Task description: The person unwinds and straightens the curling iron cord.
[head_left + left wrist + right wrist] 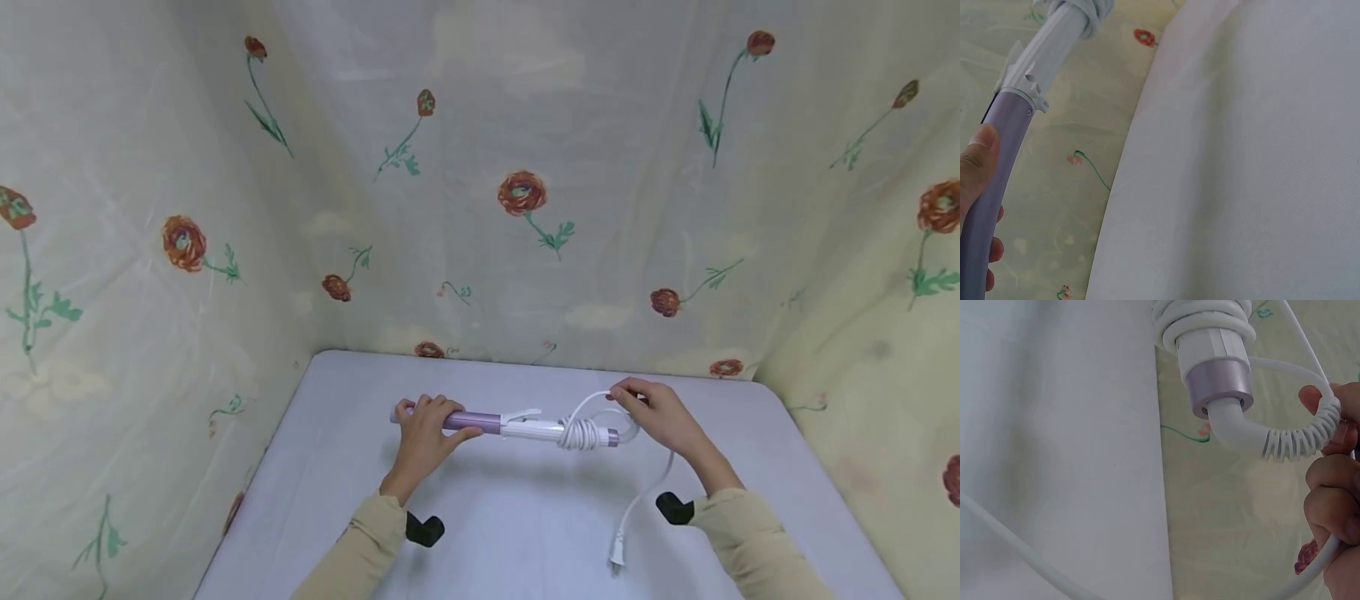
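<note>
A curling iron with a purple barrel and white handle (525,429) is held level above the table. My left hand (429,429) grips its purple barrel (1007,137), thumb on one side and fingers round the other. Several turns of white power cord (579,434) are wound round the handle near its purple end cap (1219,384). At the right, my right hand (652,410) pinches the loose cord close to the ribbed strain relief (1300,440). From that hand the rest of the cord hangs down to a two-prong plug (617,552).
A white table (525,533) lies beneath both hands. Flower-printed cloth (465,208) stands behind it and on both sides. Dark wrist mounts (425,530) show at both beige sleeves (750,533).
</note>
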`<action>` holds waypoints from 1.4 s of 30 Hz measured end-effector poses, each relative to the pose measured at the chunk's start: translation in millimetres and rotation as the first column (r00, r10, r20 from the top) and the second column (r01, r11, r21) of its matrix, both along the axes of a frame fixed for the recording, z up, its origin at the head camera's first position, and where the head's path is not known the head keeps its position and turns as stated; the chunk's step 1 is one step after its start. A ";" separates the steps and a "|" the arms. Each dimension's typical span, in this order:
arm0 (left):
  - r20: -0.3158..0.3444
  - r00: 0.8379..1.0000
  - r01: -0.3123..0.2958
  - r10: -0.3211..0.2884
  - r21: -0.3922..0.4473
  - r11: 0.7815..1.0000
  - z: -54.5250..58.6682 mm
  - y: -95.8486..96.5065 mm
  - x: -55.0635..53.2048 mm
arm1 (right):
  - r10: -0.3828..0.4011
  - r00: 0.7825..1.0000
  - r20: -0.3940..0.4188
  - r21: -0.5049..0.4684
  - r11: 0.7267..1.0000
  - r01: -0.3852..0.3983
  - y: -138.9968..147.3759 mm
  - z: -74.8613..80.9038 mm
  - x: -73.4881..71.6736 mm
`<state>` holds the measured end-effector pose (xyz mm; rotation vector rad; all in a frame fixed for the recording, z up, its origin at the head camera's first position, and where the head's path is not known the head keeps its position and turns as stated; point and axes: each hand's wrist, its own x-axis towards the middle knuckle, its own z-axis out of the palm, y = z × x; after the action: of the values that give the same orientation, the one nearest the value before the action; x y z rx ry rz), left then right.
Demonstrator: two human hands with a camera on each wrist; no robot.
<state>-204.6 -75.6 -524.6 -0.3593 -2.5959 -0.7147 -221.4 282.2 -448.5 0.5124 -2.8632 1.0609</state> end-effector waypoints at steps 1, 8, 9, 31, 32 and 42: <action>-0.002 1.000 -0.003 0.003 0.004 1.000 -0.3 0.4 0.3 | -0.006 1.000 0.001 -0.007 1.000 0.006 -1.2 0.5 2.3; -0.008 1.000 -0.016 0.017 0.007 1.000 -1.6 1.7 1.5 | -0.037 0.998 -0.048 -0.037 0.999 0.036 -6.8 -0.2 17.2; -0.007 1.000 -0.016 0.016 0.006 1.000 -2.1 2.0 1.3 | -0.047 0.998 -0.051 -0.037 0.998 0.045 -7.1 -0.6 19.1; -0.024 0.999 -0.043 0.043 0.029 0.999 7.6 5.2 -1.6 | 0.061 0.997 0.046 -0.117 0.992 -0.055 -27.0 -17.0 53.7; -0.022 0.999 -0.043 0.044 0.030 0.999 8.4 4.8 -1.7 | 0.069 0.996 0.057 -0.124 0.990 -0.061 -27.7 -19.3 54.8; -0.039 0.999 -0.036 0.036 0.022 0.999 11.4 -0.9 -4.1 | 0.122 0.977 0.177 -0.171 0.981 -0.091 -38.2 -46.5 59.9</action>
<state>-208.6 -76.5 -513.1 -0.3161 -2.5493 -0.7151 -161.5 244.0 -495.0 0.5906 -2.8987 1.4177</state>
